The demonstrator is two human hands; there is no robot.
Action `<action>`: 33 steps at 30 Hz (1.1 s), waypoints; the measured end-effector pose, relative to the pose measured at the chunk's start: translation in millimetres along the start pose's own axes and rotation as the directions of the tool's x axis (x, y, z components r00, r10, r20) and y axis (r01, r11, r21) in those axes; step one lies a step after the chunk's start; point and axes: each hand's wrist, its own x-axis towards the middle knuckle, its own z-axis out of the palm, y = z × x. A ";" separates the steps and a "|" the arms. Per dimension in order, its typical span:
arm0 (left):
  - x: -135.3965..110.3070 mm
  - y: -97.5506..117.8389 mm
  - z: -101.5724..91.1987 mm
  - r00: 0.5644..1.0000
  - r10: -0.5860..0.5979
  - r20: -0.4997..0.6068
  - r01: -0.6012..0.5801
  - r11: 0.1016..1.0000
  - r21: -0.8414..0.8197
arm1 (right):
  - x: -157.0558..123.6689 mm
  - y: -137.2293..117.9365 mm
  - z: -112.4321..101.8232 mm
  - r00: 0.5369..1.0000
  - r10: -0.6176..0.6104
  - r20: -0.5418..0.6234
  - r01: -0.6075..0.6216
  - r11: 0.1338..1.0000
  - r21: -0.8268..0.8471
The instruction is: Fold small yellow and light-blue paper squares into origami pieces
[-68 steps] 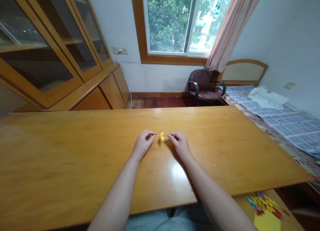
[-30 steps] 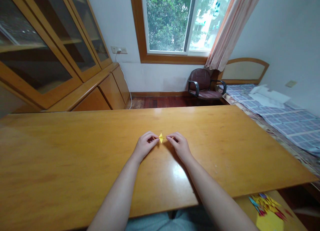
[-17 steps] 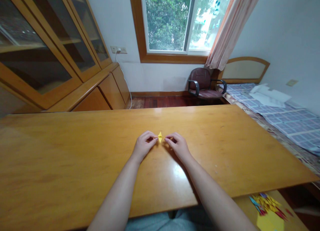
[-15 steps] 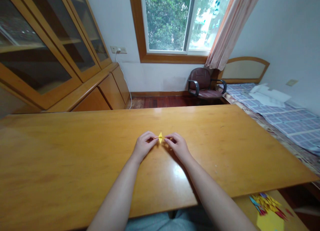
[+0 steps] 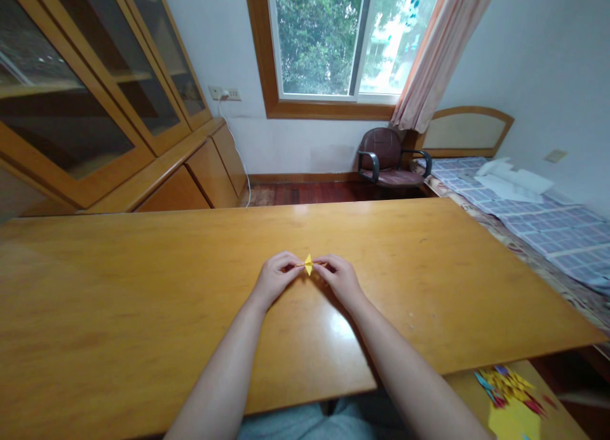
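A small folded piece of yellow paper (image 5: 309,264) is held just above the wooden table (image 5: 143,287), near its middle. My left hand (image 5: 275,279) pinches its left tip with thumb and forefinger. My right hand (image 5: 339,279) pinches its right tip the same way. Both hands have their fingers curled and rest close together, a few centimetres apart, with the paper stretched between them.
A pile of coloured paper pieces (image 5: 508,386) lies on a yellow sheet on a low surface at the lower right. Beyond the table stand a dark red chair (image 5: 387,162), a bed (image 5: 538,218) on the right and glass-door cabinets (image 5: 95,103) on the left.
My hands have drawn a little closer together around the yellow paper. The paper has stayed between my fingertips at about the same spot on the table.
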 end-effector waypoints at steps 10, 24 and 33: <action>0.7 5.3 -1.0 1.000 -0.017 -0.014 0.017 1.000 0.016 | -0.3 0.8 0.7 1.000 -0.025 0.002 0.025 0.999 -0.030; 1.6 7.6 -1.6 0.998 -0.061 -0.011 0.061 0.998 0.023 | 0.0 3.3 1.1 0.998 -0.068 -0.014 0.067 0.996 -0.063; 0.9 6.0 -1.8 0.998 -0.068 -0.002 0.068 0.997 0.022 | -0.2 0.3 -0.5 0.996 -0.085 -0.004 0.084 0.993 -0.087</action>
